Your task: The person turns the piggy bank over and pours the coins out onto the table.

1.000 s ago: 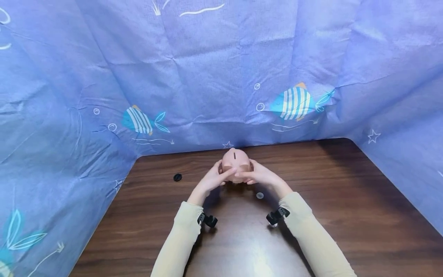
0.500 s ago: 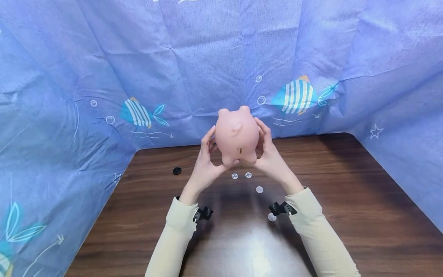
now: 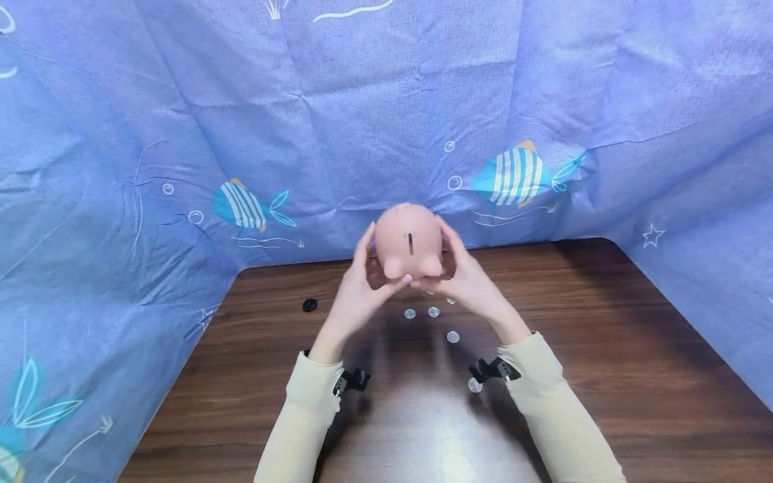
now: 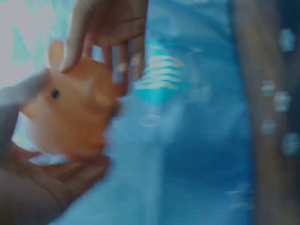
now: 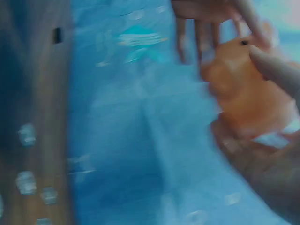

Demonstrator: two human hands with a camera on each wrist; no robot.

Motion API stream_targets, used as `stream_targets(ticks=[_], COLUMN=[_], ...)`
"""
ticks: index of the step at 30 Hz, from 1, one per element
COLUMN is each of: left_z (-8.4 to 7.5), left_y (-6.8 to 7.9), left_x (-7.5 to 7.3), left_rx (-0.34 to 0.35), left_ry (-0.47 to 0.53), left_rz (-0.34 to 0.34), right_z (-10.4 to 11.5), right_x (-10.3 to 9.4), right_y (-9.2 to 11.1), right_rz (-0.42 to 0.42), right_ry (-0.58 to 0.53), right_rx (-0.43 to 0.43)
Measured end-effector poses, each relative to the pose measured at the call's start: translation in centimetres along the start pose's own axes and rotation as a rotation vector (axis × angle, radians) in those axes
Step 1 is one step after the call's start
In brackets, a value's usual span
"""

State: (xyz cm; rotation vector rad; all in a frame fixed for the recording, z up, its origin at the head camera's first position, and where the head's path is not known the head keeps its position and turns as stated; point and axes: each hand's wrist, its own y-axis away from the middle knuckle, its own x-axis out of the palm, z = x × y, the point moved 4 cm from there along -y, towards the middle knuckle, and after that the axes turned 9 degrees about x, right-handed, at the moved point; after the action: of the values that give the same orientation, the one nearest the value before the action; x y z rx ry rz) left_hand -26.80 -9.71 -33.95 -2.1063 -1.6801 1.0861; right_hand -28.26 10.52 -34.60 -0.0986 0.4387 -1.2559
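A pink piggy bank point(image 3: 408, 231) is held above the far part of the table, its coin slot turned toward the head camera. My left hand point(image 3: 355, 298) grips its left side, with the thumb along the ear end and the fingers round the flank. On the opposite side my right hand point(image 3: 477, 288) holds it the same way. The left wrist view shows the piggy bank point(image 4: 75, 112) blurred, one dark eye visible. In the right wrist view the piggy bank point(image 5: 253, 93) sits between both hands. Its underside is hidden in the head view.
Several silver coins lie on the brown table point(image 3: 604, 349), including a coin point(image 3: 453, 337) between the forearms and a coin point(image 3: 475, 385) by the right wrist camera. A round black plug point(image 3: 310, 305) lies to the left. A blue fish-print curtain point(image 3: 362, 134) hangs behind.
Both hands have raised the piggy bank from near the tabletop. It tipped to show its tail end, then tilted back so the slot faces the camera. More coins are visible on the table beneath.
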Motion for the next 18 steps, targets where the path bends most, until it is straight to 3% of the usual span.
stream_targets(ticks=[3,5,7,12,14,16,18], left_z=[-3.1,-3.7,-2.6,3.3,5.2,6.3,6.5], left_y=[0.1,0.0,-0.3,0.3,1.2,1.8,2.1], left_x=[-1.2,-1.4,-1.2,1.3,2.4,3.2,3.5], left_rx=[0.25,0.294,0.195,-0.295,-0.439,-0.515,-0.525], left_ry=[-0.028,-0.044,-0.035,0.106,0.18,0.252,0.283], left_rz=[-0.016,0.009,0.046,0.15,0.186,0.197,0.183], right_z=[2.8,3.2,2.1,-3.8,-5.7,-6.6,-6.7], right_x=[-0.4,-0.7,-0.8,0.0,0.3,0.4,0.4], right_y=[1.1,1.3,0.9,-0.4,-0.3,-0.1,0.0], right_rz=[-0.033,-0.019,0.024,0.236,0.29,0.314,0.299], right_ry=[-0.006,0.008,0.022,0.009,0.033,0.045,0.066], right_rx=[-0.189,-0.211,-0.129,0.255,0.37,0.431,0.438])
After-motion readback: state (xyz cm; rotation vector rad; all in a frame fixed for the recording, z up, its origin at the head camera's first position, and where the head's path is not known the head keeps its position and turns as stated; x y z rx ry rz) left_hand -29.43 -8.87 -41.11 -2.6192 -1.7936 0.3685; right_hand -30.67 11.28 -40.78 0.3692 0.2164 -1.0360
